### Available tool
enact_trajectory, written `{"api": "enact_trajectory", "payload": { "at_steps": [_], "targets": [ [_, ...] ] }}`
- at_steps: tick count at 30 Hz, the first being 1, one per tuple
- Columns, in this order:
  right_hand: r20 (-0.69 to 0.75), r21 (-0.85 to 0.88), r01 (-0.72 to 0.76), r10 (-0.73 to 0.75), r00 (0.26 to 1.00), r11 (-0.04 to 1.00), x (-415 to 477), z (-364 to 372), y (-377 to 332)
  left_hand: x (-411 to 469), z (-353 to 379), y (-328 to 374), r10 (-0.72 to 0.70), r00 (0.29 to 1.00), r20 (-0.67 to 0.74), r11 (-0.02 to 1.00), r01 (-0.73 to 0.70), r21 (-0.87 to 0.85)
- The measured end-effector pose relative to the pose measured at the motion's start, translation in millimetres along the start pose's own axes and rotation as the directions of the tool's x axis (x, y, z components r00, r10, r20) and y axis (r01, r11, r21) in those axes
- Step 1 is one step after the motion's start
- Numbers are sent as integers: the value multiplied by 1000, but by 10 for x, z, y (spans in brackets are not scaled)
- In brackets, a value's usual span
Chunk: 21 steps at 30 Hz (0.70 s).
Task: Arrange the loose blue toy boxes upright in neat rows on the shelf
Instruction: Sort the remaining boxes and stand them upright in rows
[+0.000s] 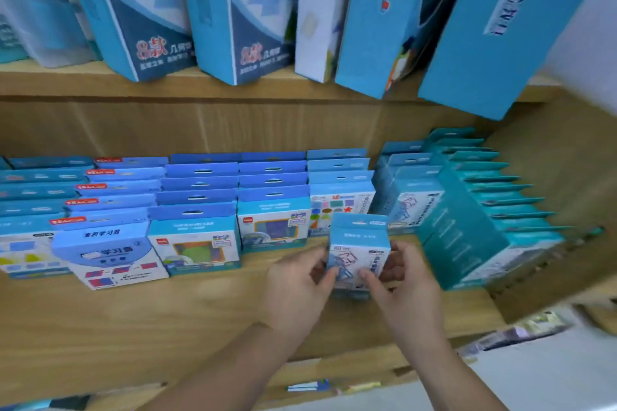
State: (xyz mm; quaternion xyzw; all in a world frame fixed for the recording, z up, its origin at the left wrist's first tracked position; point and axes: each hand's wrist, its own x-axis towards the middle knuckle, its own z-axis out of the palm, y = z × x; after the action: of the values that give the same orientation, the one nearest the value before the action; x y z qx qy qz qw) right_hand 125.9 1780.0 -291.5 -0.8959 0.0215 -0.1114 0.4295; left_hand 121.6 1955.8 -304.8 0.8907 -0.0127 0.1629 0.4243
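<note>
Both hands, left hand [302,280] and right hand [405,277], pinch one blue toy box [359,252] upright, long axis 12-to-6. I read its row [340,200] waiting just at 12 o'clock on the shelf [167,317].

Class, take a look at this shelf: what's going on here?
A person grips one small blue box upright, left hand on its left side, right hand on its right. It is at the front of the wooden shelf, ahead of rows of boxes already standing upright. On the upper shelf, bigger boxes lean.
</note>
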Motion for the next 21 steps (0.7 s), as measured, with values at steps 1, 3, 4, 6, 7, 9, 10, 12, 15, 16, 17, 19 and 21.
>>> {"api": "enact_trajectory", "payload": {
  "at_steps": [1,3,4,6,7,9,10,12,15,16,17,19,21],
  "targets": [
    [-21,-6,8,-8,1000,1000,63,-65,71,60,105,62,7,1000,-1,1000,-7,10],
    [-62,0,20,-20,998,1000,176,-179,185,167,313,173,33,999,-16,998,-32,45],
    [-77,12,33,-32,997,999,227,-225,242,214,410,226,41,999,-20,997,-39,60],
    [-88,41,65,-61,994,997,303,-280,360,295,573,317,37,999,-28,996,-35,77],
    [-72,72,71,-66,995,995,318,-294,399,336,635,348,18,999,-27,997,-16,81],
    [-10,130,91,-91,996,987,300,-311,470,420,740,392,-16,999,-31,996,19,88],
    [12,122,118,-120,993,986,273,-317,507,459,787,412,-20,999,-34,996,23,91],
    [20,24,174,-175,984,984,212,-334,597,519,883,457,-13,999,-32,995,16,96],
    [56,-85,192,-188,981,978,195,-375,728,585,1012,538,1,999,-32,989,3,145],
    [102,-92,187,-178,979,978,209,-386,756,600,1055,553,4,999,-32,989,1,148],
    [157,-93,181,-165,974,979,232,-396,777,610,1095,580,-7,1000,-30,990,11,139],
    [240,-82,171,-147,960,982,309,-404,835,628,1174,649,-56,998,-27,996,58,68],
    [278,-76,141,-115,954,987,380,-414,857,643,1234,696,-96,995,-38,995,95,-35]
  ]
}}
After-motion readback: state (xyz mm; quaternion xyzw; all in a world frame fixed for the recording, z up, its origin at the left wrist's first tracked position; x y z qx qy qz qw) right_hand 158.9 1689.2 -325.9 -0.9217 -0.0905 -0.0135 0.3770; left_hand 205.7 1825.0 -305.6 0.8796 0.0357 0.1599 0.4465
